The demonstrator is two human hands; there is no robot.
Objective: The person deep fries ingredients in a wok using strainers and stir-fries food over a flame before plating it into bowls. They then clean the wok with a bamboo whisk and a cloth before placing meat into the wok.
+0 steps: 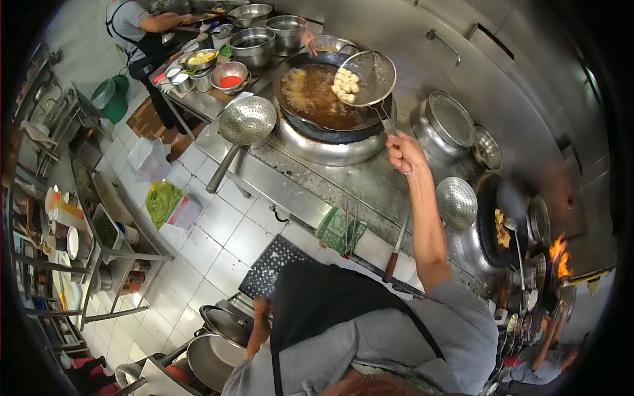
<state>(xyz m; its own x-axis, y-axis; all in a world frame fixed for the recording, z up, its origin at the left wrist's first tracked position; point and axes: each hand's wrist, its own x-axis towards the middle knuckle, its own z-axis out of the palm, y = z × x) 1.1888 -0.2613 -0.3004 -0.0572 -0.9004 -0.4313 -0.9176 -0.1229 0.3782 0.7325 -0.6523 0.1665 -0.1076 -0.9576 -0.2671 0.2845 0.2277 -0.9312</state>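
Note:
My right hand [405, 153] is closed round the handle of a wire mesh strainer [376, 74], held over a big wok [290, 109] of bubbling brown oil. Pale chunks [345, 85] lie in the strainer's left side. Down by my apron, my left hand [262, 306] is partly visible beside a lidded pot; its fingers are hidden or too small to make out. A perforated ladle [247, 121] rests left of the wok, its handle over the counter's edge.
A bowl of red sauce [231, 80] and steel pots [252, 47] stand at the back left. Another perforated ladle [456, 203] lies at right, near a second wok [494, 221]. Flames [560, 256] rise by a co-worker [538, 369]. Another person [135, 30] works at upper left.

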